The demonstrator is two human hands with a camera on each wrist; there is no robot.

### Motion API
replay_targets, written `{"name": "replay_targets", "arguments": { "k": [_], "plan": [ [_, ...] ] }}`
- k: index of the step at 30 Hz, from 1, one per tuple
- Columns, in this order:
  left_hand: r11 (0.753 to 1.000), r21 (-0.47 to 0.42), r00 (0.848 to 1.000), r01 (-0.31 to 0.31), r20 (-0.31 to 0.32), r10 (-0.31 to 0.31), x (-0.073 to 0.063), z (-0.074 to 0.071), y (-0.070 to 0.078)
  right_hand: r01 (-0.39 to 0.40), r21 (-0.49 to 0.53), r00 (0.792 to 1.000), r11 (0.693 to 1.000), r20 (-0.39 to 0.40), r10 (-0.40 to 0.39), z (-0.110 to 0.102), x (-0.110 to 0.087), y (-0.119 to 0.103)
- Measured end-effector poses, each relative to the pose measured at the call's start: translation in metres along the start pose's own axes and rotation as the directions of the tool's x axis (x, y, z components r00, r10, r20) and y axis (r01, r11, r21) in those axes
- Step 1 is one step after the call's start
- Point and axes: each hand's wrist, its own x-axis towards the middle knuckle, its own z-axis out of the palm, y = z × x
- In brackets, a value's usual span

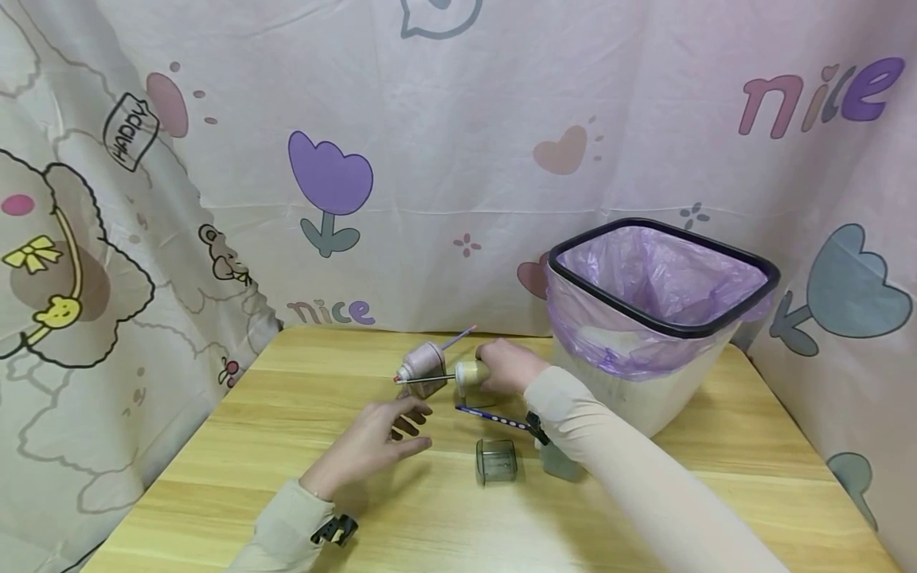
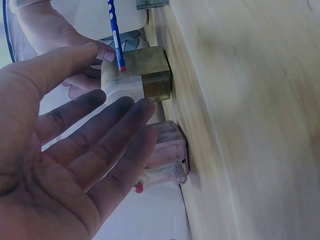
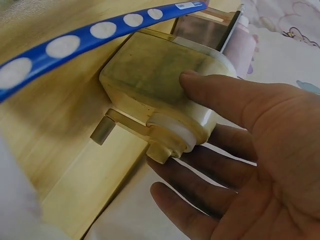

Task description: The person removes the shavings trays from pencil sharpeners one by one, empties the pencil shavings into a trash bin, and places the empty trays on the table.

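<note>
My right hand [image 1: 510, 364] grips a yellow crank pencil sharpener [image 3: 155, 75], its thumb on the top edge and its fingers beside the crank [image 3: 125, 125]. A dark pencil [image 1: 433, 380] sticks out leftward from that sharpener. Behind its end is a pink sharpener [image 1: 424, 362], with a purple pencil [image 1: 458, 337] rising behind it. The left hand [image 1: 376, 442] hovers nearer the front, holding nothing, fingers spread and relaxed, palm showing in the left wrist view. A blue pencil with white dots [image 1: 494, 417] slants below the right wrist, toward a grey-green sharpener [image 1: 560, 461] partly hidden by the right sleeve.
A clear grey plastic box [image 1: 497, 461] lies on the wooden table [image 1: 401, 525] between the arms. A white bin [image 1: 616, 390] with a black rim and purple liner stands at the back right. Printed curtains [image 1: 444, 159] hang behind and at both sides.
</note>
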Motion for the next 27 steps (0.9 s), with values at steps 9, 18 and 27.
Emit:
{"name": "replay_targets", "arguments": {
  "k": [9, 18, 27],
  "plan": [
    [1.000, 0.001, 1.000, 0.002, 0.001, -0.002, -0.001, -0.002, -0.002, -0.031, 0.034, 1.000, 0.999, -0.001, 0.031, 0.005, 0.007, 0.005],
    [1.000, -0.011, 1.000, -0.004, 0.005, 0.004, -0.001, -0.003, -0.002, -0.041, 0.052, 0.999, 0.998, 0.004, 0.041, 0.006, 0.011, 0.005],
    [1.000, -0.031, 1.000, -0.003, 0.001, 0.003, -0.001, -0.004, -0.004, -0.049, 0.019, 0.999, 0.999, -0.005, 0.049, 0.005, 0.007, 0.002]
  ]
}}
